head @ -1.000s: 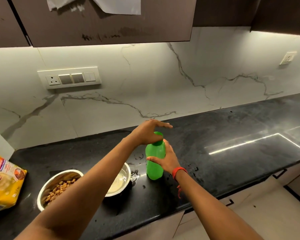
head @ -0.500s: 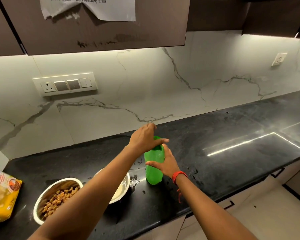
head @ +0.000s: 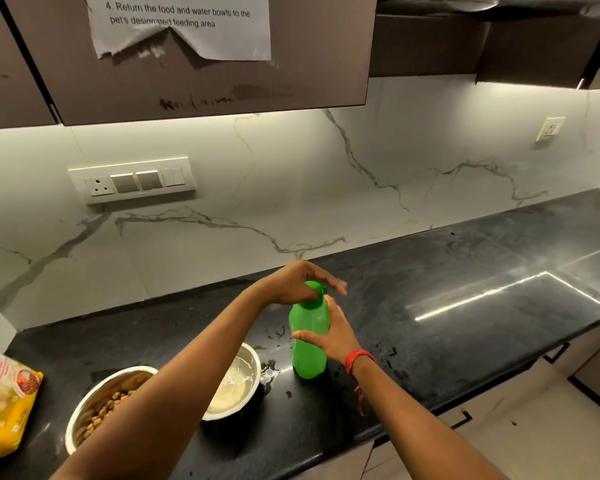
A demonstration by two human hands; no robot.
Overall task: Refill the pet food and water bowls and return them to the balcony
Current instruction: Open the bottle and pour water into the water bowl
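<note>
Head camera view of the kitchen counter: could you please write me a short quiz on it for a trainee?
1. True or false: the green bottle lies on its side on the black counter.
2. What fills the steel bowl nearest the yellow pet food bag? A water; B kibble; C nothing.
3. Fill the gap: the right hand holds the bottle's body while the left hand rests on its ____.
Key: 1 false, it stands upright; 2 B; 3 cap.
</note>
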